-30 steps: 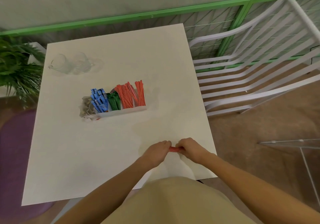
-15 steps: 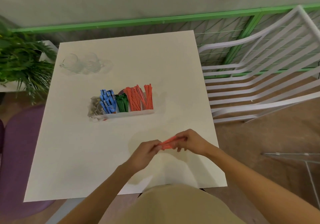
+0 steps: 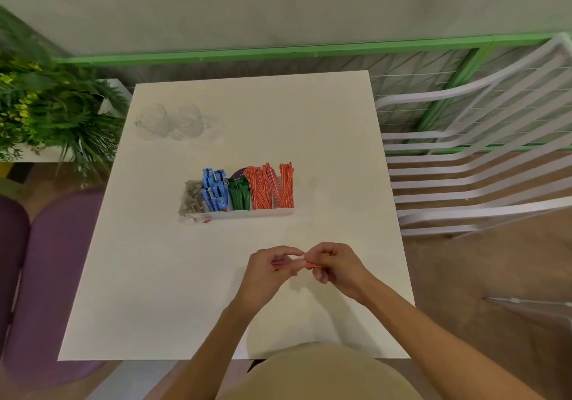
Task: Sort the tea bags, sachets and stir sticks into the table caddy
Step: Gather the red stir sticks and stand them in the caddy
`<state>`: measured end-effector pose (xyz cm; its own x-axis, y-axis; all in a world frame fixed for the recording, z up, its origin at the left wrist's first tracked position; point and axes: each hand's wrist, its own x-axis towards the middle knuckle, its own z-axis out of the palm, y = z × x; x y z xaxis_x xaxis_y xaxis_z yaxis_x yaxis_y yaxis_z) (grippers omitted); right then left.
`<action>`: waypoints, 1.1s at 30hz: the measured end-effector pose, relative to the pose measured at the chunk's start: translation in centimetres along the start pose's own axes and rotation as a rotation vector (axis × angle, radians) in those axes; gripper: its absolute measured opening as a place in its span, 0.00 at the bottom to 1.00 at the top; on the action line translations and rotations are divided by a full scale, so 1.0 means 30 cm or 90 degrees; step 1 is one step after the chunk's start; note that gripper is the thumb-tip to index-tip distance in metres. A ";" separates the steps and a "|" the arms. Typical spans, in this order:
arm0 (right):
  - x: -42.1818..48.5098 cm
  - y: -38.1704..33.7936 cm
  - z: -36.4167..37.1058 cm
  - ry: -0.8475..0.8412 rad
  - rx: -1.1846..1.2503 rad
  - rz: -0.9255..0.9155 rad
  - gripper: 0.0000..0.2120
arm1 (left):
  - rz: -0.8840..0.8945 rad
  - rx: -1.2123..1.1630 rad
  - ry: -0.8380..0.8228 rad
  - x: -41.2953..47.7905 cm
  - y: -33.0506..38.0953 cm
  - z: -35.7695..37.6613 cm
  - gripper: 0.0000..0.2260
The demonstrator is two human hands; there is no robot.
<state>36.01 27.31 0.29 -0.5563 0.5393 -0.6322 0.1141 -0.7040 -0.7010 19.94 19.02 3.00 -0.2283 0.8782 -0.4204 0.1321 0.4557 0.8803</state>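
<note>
**Item:** loose bundle of red sticks [image 3: 312,264], the same colour as those already filed.

**Location:** the bundle is held clear of the white table [image 3: 154,276], in front of the caddy [image 3: 253,213] and apart from it.

**Grip:** one end is pinched by the curled fingers of the left hand [image 3: 272,268], the other by those of the right hand [image 3: 339,268]. Most of the bundle's length is hidden by the fingers.

**Change noted:** a second earlier the bundle is seen low at the near table edge, between the same two hands. It is now lifted and brought further in over the table, towards the caddy.

**Caddy contents, left to right:**
- tea bags [image 3: 192,197]
- blue sachets [image 3: 213,190]
- green sachets [image 3: 239,195]
- stored stir sticks [image 3: 272,187], upright at the right end

**Bearing on the task:** gathering is judged finished and the bundle ready to be carried. The right-end compartment is taken as its place. The sorting is judged close to done.
</note>
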 end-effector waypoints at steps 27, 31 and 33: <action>0.212 -0.238 0.058 0.037 -0.158 -0.026 0.03 | 0.107 0.297 0.039 0.292 0.037 -0.285 0.06; 0.253 -0.349 0.010 0.093 -0.321 -0.083 0.04 | 0.258 0.521 0.032 0.481 0.127 -0.360 0.14; 0.281 -0.404 0.004 0.121 -0.425 -0.107 0.04 | 0.305 0.676 -0.023 0.588 0.154 -0.377 0.22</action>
<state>29.85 40.35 3.49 -0.4650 0.7294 -0.5018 0.5525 -0.2037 -0.8082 5.62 34.97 2.13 0.0885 0.9893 -0.1158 0.9426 -0.0456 0.3308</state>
